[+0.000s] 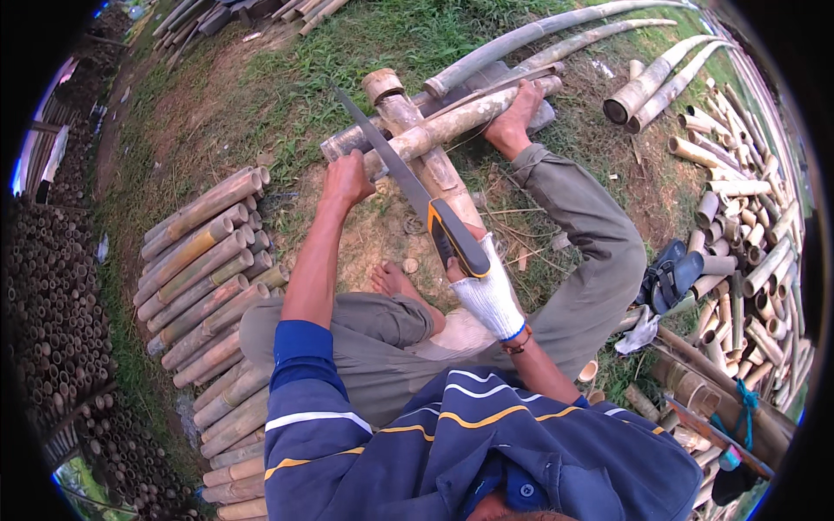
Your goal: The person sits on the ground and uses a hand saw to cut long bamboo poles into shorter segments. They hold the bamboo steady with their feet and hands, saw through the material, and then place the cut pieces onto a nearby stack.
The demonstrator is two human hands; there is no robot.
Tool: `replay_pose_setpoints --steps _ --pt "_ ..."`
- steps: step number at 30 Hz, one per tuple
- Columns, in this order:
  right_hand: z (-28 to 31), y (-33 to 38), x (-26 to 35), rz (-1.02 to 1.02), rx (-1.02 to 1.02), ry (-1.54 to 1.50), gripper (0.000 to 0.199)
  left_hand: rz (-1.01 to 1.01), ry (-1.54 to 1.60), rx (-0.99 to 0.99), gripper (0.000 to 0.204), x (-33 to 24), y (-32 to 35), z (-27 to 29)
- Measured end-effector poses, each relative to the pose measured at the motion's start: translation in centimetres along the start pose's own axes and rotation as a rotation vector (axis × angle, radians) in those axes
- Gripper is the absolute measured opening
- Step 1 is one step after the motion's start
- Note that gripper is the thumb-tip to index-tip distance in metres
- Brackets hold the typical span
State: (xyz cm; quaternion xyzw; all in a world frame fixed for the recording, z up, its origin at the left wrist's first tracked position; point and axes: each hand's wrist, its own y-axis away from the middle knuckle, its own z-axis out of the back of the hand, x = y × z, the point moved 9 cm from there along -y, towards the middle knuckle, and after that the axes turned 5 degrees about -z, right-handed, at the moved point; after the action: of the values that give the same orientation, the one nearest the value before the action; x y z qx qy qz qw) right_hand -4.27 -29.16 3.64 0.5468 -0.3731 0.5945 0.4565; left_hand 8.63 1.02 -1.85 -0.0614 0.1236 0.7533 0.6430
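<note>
My right hand (483, 291), in a white knitted glove, is closed round the orange and black handle of a hand saw (393, 159). Its long blade slants up and left, crossing over a bamboo pole (465, 119); I cannot tell whether the teeth touch it. Bare, my left hand (348, 179) grips the pole's left end, just left of the blade. My right foot (514, 120) presses on the pole's other end. Beneath the pole lies a thicker bamboo support (440, 171), with a cut collar at its far end.
Cut bamboo lengths (204, 286) are stacked on my left. More pieces (747, 217) lie heaped on the right, beside dark sandals (673, 276). Long curved poles (539, 39) stretch across the grass beyond. My left foot (404, 291) rests on bare soil.
</note>
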Motion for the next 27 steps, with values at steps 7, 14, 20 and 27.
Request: replay_pose_setpoints --steps 7,14,20,27 --pt "3.6 6.7 2.8 -0.162 0.029 0.149 0.052 -0.003 0.015 0.000 0.043 -0.2 0.0 -0.1" --pt "-2.8 -8.1 -0.3 0.112 0.039 -0.035 0.048 -0.003 -0.040 -0.009 0.050 -0.8 0.2 0.4" --pt "2.7 4.8 2.1 -0.049 0.102 0.069 0.051 0.003 -0.023 0.061 0.056 -0.5 0.4 0.4" --pt "1.3 1.2 1.0 -0.140 0.060 0.087 0.055 0.032 -0.017 0.007 0.056 0.2 0.0 -0.6"
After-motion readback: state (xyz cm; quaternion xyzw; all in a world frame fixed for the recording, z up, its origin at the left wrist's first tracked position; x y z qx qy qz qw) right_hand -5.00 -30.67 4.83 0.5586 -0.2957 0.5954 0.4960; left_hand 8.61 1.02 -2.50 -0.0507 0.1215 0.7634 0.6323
